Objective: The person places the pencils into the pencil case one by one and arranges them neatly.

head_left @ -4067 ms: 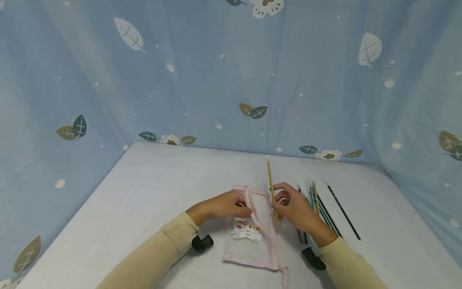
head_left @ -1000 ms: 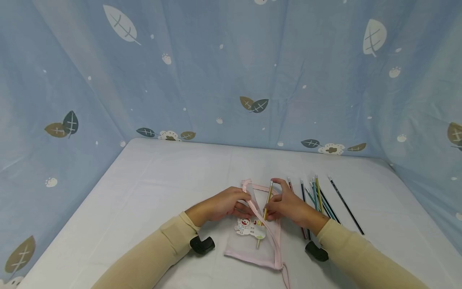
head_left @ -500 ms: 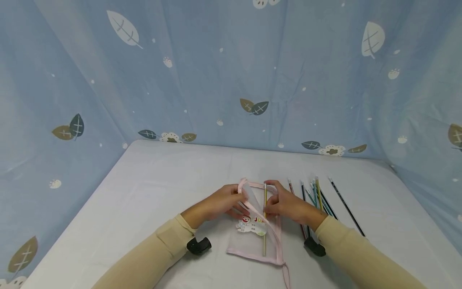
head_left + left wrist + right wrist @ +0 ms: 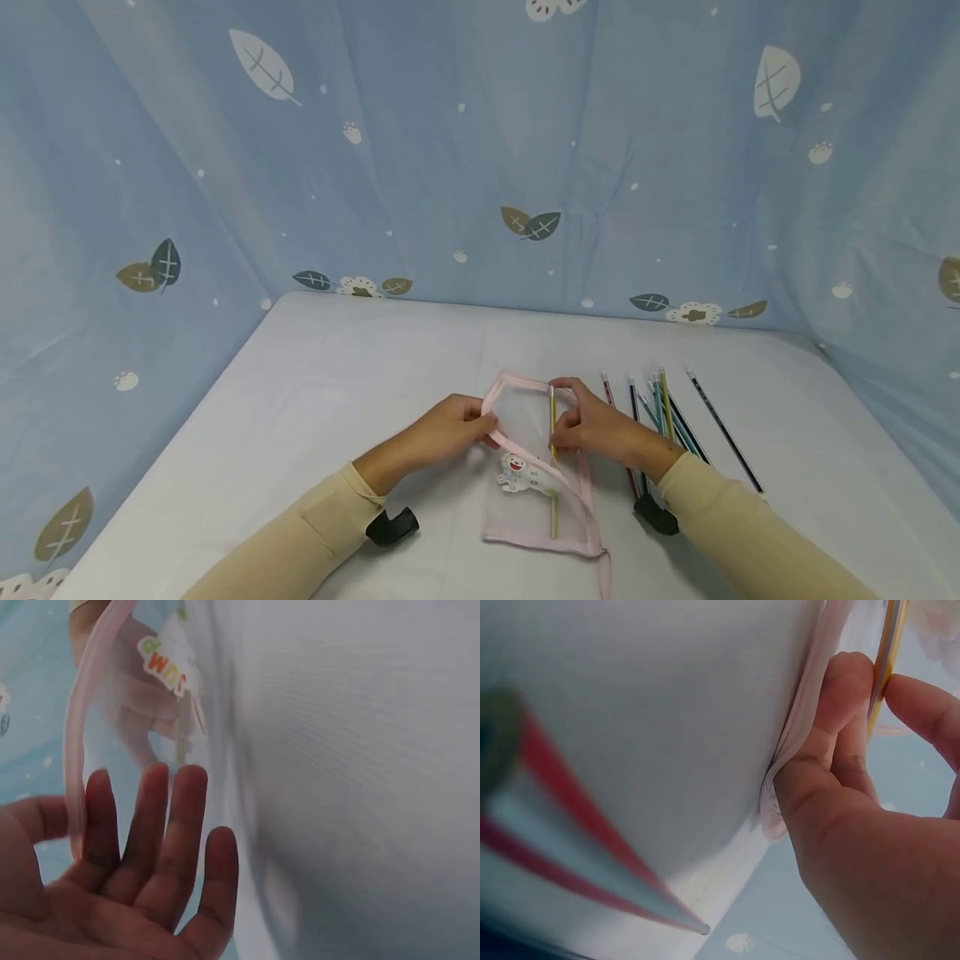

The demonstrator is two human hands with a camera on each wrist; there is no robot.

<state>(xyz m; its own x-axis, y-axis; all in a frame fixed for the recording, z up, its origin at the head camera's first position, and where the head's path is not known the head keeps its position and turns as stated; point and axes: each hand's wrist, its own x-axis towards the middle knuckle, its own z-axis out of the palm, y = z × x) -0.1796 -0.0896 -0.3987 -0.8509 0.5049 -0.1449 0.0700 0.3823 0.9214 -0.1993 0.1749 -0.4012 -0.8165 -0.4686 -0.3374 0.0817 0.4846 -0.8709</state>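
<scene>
Mesh pouch point(image 4: 517, 517) with pink trim lies on the white table point(image 4: 375, 367) in the head view, its mouth held wide between two hands. One yellow pencil point(image 4: 552, 410) is part-way in, its lower length showing through the mesh. The left hand point(image 4: 446, 429) pinches the trim; the right hand point(image 4: 600, 425) grips the pencil near its upper end. To the right lie one red pencil point(image 4: 608, 389), one dark pencil point(image 4: 634, 400) and an overlapping bunch — too tangled to count — with one black pencil point(image 4: 720, 429) apart.

From the left wrist, the trim runs between thumb and forefinger, while the three other fingers stretch out straight. Lettering point(image 4: 161, 667) on the pouch, hard to read from above, shows upside down here, and the right hand appears through the mesh.

From the right wrist, the yellow pencil is pinched between two fingertips, the pink edge beside them — a blurred red-striped shape point(image 4: 592, 821) fills the near corner.
</scene>
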